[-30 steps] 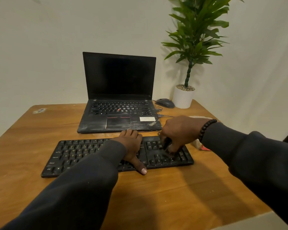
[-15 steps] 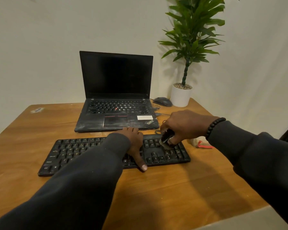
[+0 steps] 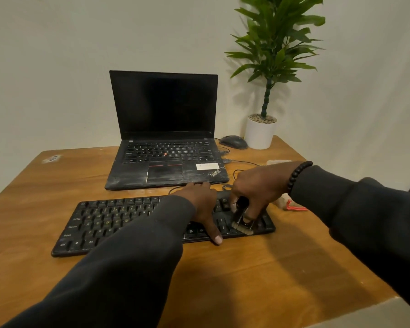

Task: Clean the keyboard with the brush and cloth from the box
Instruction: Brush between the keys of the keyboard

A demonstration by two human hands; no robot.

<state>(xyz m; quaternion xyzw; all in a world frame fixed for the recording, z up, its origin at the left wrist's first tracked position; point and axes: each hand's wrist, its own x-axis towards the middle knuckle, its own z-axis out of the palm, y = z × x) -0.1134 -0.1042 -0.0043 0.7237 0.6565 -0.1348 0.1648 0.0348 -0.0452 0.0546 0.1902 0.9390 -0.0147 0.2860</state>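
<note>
Black plastic keyboard (image 3: 118,223) lies across the middle of the wooden table (image 3: 246,275), just in front of the laptop (image 3: 166,138), and my one brush (image 3: 243,221) is down on its right end, pale bristles touching the keys near the front edge. My right hand (image 3: 258,188) has the brush pinched from above, fingers curled round its dark handle, a beaded bracelet (image 3: 298,174) on that wrist. My left hand (image 3: 202,207) lies flat on the keyboard's middle-right, fingers straight and relaxed, thumb stretched over the front edge onto the wood, holding nothing.

Just right of the keyboard sits a pale lump with something red (image 3: 292,204) on it; that may be the cloth or the box, but my right arm hides most of it and I cannot tell.

Count going outward: one keyboard, one brush, one open laptop with a dark screen, one grey mouse (image 3: 233,141) behind it to the right, one white pot (image 3: 260,133). In the pot: pebbles and a single green plant (image 3: 277,39), standing at the table's far right corner beside the mouse.
</note>
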